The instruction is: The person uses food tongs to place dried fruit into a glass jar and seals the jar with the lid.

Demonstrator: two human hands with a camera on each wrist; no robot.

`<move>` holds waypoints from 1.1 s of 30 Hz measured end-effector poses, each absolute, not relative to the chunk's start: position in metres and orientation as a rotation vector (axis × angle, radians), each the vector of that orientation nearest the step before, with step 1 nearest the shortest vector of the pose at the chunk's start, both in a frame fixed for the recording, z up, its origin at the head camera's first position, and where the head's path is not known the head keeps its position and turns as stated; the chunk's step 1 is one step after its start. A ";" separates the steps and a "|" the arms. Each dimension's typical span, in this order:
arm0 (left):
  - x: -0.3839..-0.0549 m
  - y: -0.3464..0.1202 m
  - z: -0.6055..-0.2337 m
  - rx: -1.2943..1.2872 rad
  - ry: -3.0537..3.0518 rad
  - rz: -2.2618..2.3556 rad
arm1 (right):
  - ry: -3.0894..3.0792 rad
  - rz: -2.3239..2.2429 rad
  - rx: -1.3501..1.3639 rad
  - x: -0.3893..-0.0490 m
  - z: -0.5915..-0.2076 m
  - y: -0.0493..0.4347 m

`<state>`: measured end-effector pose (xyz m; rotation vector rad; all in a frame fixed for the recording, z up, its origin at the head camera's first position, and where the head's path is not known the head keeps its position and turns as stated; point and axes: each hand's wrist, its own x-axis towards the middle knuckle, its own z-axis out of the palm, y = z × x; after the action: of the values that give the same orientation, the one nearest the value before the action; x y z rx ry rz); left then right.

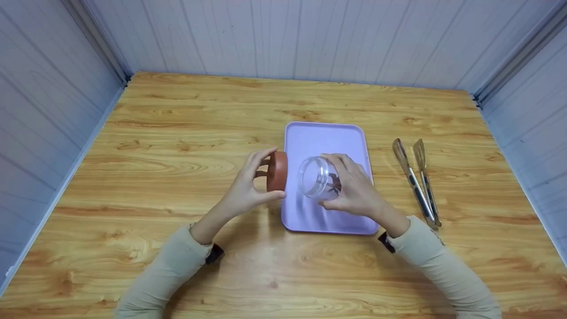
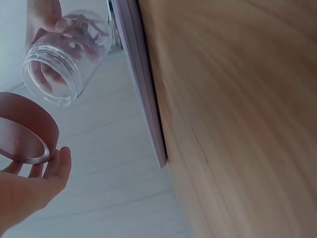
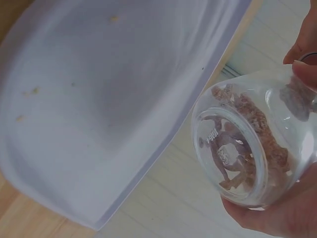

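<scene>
Above the tray's left edge, my left hand (image 1: 244,187) grips a reddish-brown round lid (image 1: 277,172) by its rim, thumb below and fingers above in the head view. My right hand (image 1: 356,188) holds a clear jar (image 1: 311,178) round its side, over the lilac tray (image 1: 325,138). The jar is tilted, with its uncovered mouth facing the lid and a small gap between them. Inside it, brown knobbly dried pieces (image 3: 265,131) lie toward the base, as the right wrist view shows. A few tiny yellowish crumbs (image 3: 34,91) dot the tray.
Metal tongs (image 1: 416,184) with dark grips lie spread on the wooden table (image 1: 177,133), to the right of the tray. Pale panel walls (image 1: 274,40) stand at the back and both sides of the table.
</scene>
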<state>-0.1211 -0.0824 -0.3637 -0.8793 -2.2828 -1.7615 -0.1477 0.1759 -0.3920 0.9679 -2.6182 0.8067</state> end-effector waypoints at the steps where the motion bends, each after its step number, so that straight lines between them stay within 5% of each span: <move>1: -0.121 -0.081 -0.364 -0.885 -2.292 -1.733 | -2.619 0.794 0.973 -0.147 -0.392 0.175; 33: -0.135 -0.059 -0.402 -0.914 -2.468 -1.474 | -2.637 0.585 1.023 -0.140 -0.388 0.159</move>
<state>-0.1351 -0.0590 -0.4019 -0.9142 -2.4680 -1.4744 -0.1399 0.1586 -0.3880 1.0235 -2.6368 0.5849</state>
